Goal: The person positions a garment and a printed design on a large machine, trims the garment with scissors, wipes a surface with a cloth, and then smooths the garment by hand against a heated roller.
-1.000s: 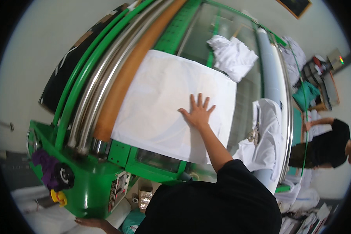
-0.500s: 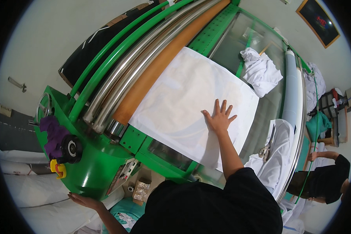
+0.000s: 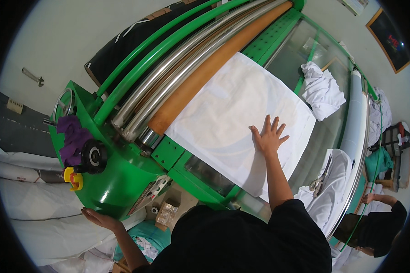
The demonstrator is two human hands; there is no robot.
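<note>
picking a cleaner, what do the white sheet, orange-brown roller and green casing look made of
Sheet: probably thin cloth, maybe paper; matte, softly rippled. Roller: perhaps rubber or felt; dull, no sharp reflections. Casing: likely painted metal; glossy, bright highlights.

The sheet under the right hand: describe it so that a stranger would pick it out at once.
Start at the green machine and follow its orange roller. Just right of the roller lies the sheet, white, with the right hand spread on it. It lies nearly flat, faintly patterned, unlike the bunched cloth beyond and the creased cloth under the scissors.
</note>
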